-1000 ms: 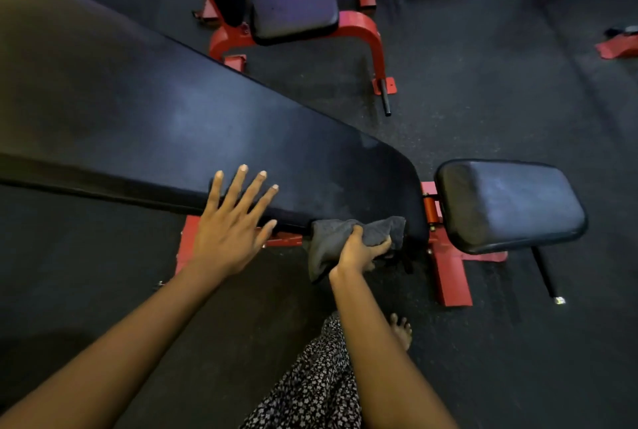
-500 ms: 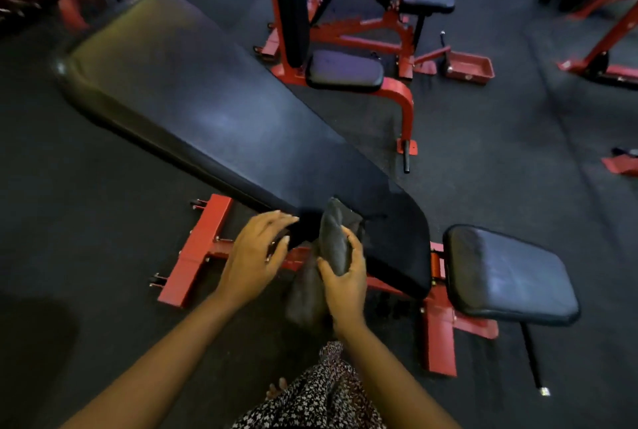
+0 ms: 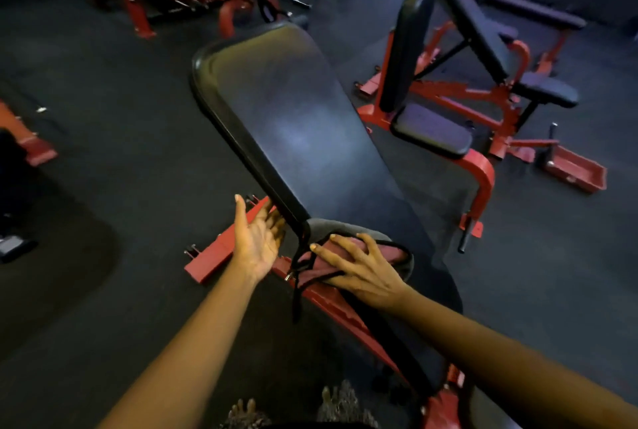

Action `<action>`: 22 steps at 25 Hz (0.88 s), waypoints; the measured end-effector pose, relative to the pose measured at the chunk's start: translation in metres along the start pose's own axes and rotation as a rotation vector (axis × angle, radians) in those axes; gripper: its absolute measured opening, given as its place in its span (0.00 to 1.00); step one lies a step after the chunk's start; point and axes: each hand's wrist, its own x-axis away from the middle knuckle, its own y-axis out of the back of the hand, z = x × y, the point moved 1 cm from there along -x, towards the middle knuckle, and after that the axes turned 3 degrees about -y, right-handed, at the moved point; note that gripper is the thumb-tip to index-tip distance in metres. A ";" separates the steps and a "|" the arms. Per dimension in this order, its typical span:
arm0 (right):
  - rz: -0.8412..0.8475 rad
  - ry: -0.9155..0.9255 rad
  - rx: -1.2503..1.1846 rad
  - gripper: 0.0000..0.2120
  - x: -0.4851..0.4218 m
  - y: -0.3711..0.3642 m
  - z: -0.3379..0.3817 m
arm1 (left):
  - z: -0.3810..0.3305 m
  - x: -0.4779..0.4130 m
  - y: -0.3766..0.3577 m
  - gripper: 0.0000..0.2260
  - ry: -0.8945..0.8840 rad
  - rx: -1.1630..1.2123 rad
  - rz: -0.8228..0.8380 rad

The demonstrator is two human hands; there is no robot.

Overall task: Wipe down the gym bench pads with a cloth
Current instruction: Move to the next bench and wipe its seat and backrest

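- The cloth (image 3: 359, 256) has come up off the pad's lower side edge and now lies on top of the long back pad (image 3: 297, 131), and the view has swung round so the pad runs away from the person instead of across.
- The right hand (image 3: 359, 271) lies flat on the cloth with fingers spread wide, pressing it down rather than gripping it; the cloth sits at the near end of the back pad, close to its left edge.
- The left hand (image 3: 257, 238) is open, palm turned up, just beside the pad's left edge with its fingertips at or under that edge; its grip holds nothing.
- A dark strap (image 3: 298, 276) with a small metal clip hangs off the pad edge, right between the two hands and touching the cloth.
- My worry: a flat palm has little hold, so a long push up the slope could leave the cloth bunching or sliding off the left edge.
- The strap could also catch in the cloth and drag along.
- Most of the back pad looks untouched ahead of the cloth.
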 end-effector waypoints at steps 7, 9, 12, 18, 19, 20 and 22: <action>-0.301 0.164 -0.040 0.22 -0.084 0.034 -0.039 | 0.003 0.031 0.008 0.32 -0.236 0.032 -0.242; -0.369 0.227 0.023 0.24 -0.115 0.052 -0.051 | 0.012 0.036 0.007 0.29 -0.328 0.086 -0.438; -0.415 0.330 0.133 0.24 -0.160 0.079 -0.069 | 0.027 0.030 -0.016 0.28 -0.339 0.139 -0.526; -0.374 0.410 0.137 0.23 -0.233 0.130 -0.094 | -0.007 -0.003 -0.076 0.25 -0.411 0.111 -0.459; -0.362 0.401 0.116 0.22 -0.243 0.139 -0.099 | -0.017 -0.011 -0.078 0.25 -0.427 0.110 -0.464; -0.355 0.367 0.093 0.22 -0.253 0.150 -0.104 | -0.026 -0.017 -0.079 0.27 -0.449 0.097 -0.480; -0.316 0.278 0.058 0.22 -0.277 0.167 -0.113 | -0.045 -0.034 -0.077 0.34 -0.510 0.060 -0.550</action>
